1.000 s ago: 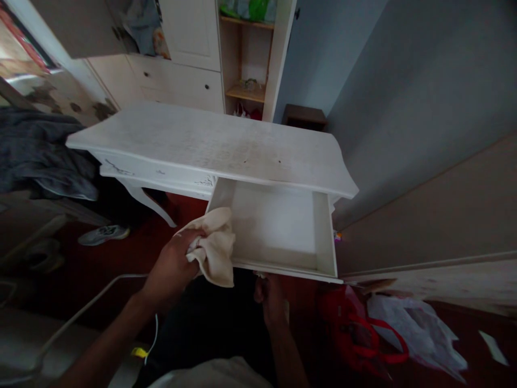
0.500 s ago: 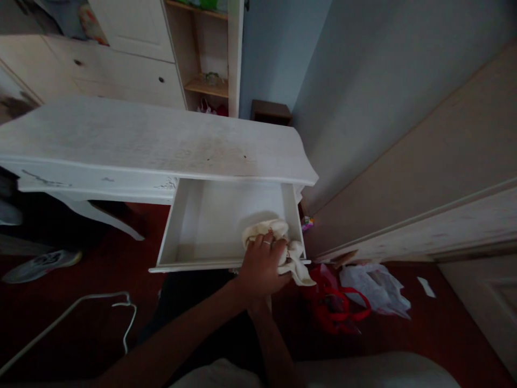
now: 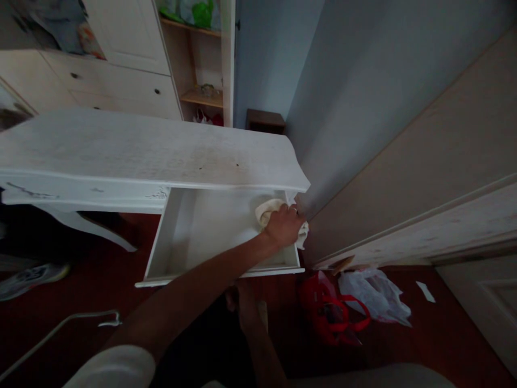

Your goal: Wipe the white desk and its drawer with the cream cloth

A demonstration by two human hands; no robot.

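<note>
My left hand [image 3: 285,225] is closed around a cream cloth [image 3: 269,209] and presses it on the right side wall of a pulled-out white drawer [image 3: 220,226]. Part of the cloth hangs over that wall, outside the drawer. My left arm reaches across the drawer's front edge. Lower down, just below the drawer front, my right hand [image 3: 243,304] has its fingers curled in. Whatever it may hold is hidden in the dark.
The drawer belongs to a white desk [image 3: 121,143] with a stained top. On the red floor lie a red bag [image 3: 323,307], a white plastic bag [image 3: 375,296], a shoe [image 3: 34,280] and a white bent rod [image 3: 60,337]. A wall [image 3: 383,151] stands close on the right.
My left hand has moved the cloth right and away from me, from the drawer's front right corner onto its right side wall. The hands, close together before, are now apart.
</note>
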